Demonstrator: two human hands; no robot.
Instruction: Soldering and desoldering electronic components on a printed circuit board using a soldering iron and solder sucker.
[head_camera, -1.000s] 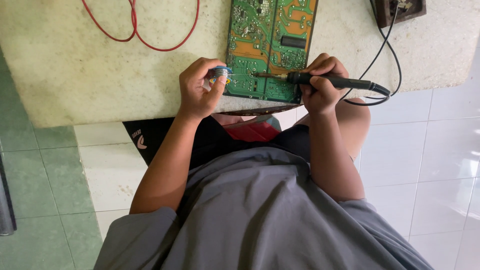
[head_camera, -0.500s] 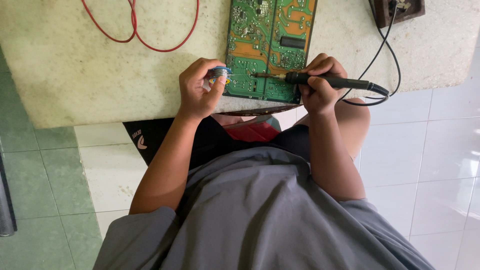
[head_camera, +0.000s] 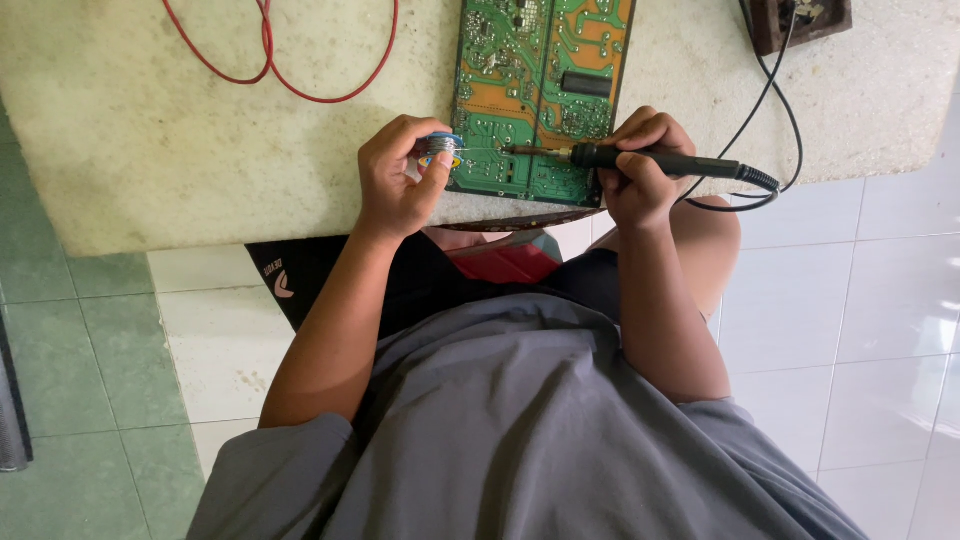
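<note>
Head view looks down on the green circuit board (head_camera: 540, 95) lying lengthwise away from the person. Right hand (head_camera: 640, 165) grips a soldering iron (head_camera: 640, 158), tip pointing left onto the board's near end; left hand (head_camera: 400, 175) pinches a solder spool (head_camera: 438, 150) just beside that edge.

A pale, speckled stone tabletop (head_camera: 150, 150) spans the twelve o'clock side, its front edge shadowed. Below it the floor is glossy white square tiles (head_camera: 860, 330) toward three o'clock, catching soft daylight, and muted green tiles (head_camera: 70, 360) toward nine o'clock. A dark grey upright edge (head_camera: 12, 420) stands at eight o'clock.
</note>
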